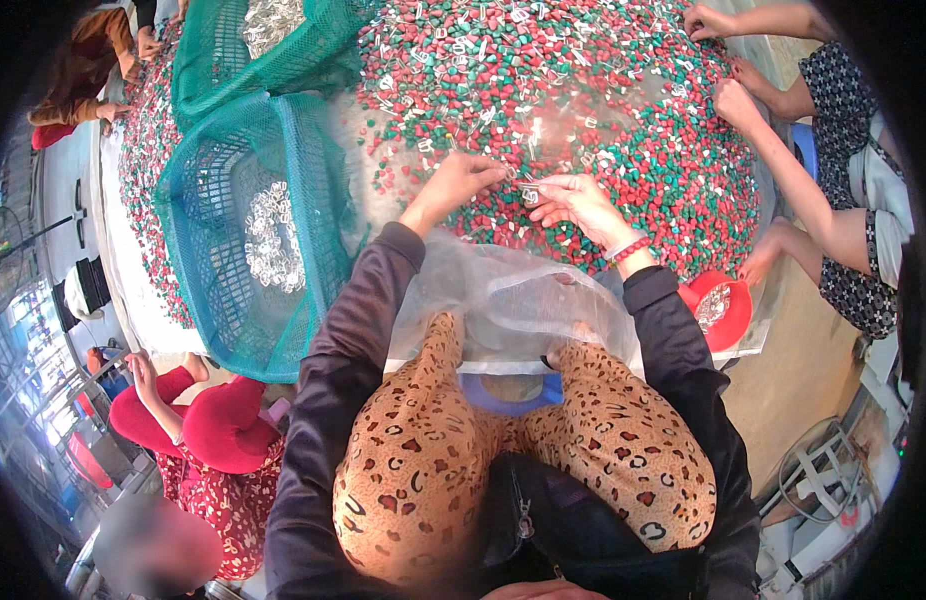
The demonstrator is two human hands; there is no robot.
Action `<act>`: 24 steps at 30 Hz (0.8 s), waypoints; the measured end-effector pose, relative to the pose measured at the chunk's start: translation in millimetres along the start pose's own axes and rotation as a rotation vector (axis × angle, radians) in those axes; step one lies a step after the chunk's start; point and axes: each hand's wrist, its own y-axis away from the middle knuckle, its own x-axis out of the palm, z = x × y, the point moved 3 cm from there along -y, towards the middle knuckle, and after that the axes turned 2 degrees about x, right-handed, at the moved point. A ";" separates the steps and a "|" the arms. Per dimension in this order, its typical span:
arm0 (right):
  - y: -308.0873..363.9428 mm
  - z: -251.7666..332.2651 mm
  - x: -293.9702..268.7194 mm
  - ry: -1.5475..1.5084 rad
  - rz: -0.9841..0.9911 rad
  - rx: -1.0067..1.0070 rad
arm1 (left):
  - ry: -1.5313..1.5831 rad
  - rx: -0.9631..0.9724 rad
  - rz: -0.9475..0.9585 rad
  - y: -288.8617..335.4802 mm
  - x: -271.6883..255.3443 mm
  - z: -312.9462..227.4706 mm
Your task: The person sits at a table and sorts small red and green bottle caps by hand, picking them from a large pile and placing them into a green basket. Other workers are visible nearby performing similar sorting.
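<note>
A: Left hand (457,190)?
B: Thumb and finger pressed together; cannot tell if gripping anything.
A: Small clear pieces (530,196)?
B: Three o'clock from left hand, nine o'clock from right hand (581,207), which pinches them above red-and-green pebbles (673,190).

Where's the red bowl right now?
The red bowl is in the head view's right half, just right of the person's right sleeve, near the pebble-like pieces.

Small clear pieces (530,196) sit in the right fingers (560,184).
</note>
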 end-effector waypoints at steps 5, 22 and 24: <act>-0.4 -5.7 -0.5 -0.039 0.009 0.019 | 0.576 0.020 0.117 18.5 1.0 5.8; 30.8 9.9 38.8 0.209 -0.230 -0.198 | -0.271 0.252 -0.008 37.4 33.8 -18.2; 64.4 10.3 57.5 -0.113 -0.318 0.011 | -0.174 0.327 0.071 64.7 39.9 -41.1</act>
